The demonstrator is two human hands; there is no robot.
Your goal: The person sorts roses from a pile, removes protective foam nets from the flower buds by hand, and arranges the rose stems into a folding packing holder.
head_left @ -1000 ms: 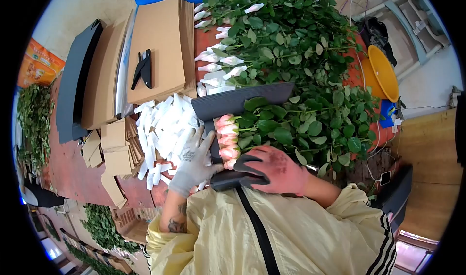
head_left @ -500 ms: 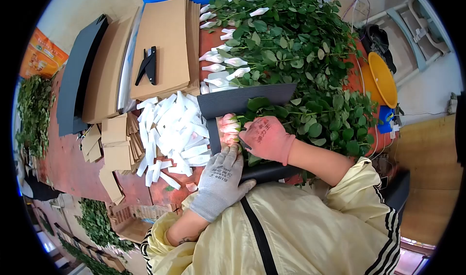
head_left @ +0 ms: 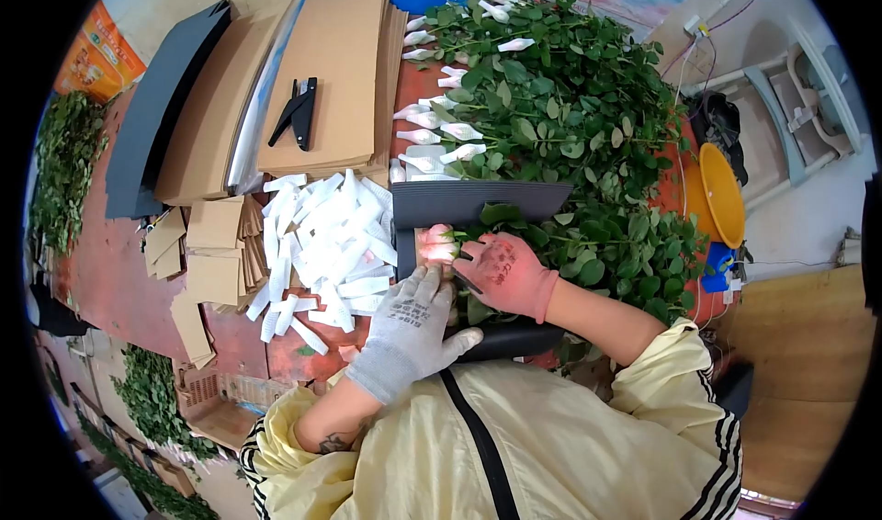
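My left hand [head_left: 409, 332], in a grey-white glove with dark print, lies with its fingers stretched out over the near side of some pink rose heads [head_left: 438, 243]. The thumb points right, apart from the fingers. From the other side my right hand [head_left: 505, 274], in a pink glove, curls its fingers just right of the blooms. Something dark and narrow shows at its fingertips, too small to name. The roses lie inside a folded dark grey ribbed sheet [head_left: 478, 200], with one flap standing up behind them. Their stems are mostly hidden beneath my hands.
White paper or foam sleeves [head_left: 326, 244] lie heaped to the left, near small cardboard pieces [head_left: 216, 267]. A black stapler [head_left: 296, 116] rests on stacked cardboard sheets [head_left: 335, 42]. Leafy roses with white-sleeved heads [head_left: 560, 97] cover the back right. A yellow basin [head_left: 721, 194] stands at right.
The view has shifted a little. My left hand now covers more of the rose heads, so fewer show. My right hand stays beside them with its fingers curled.
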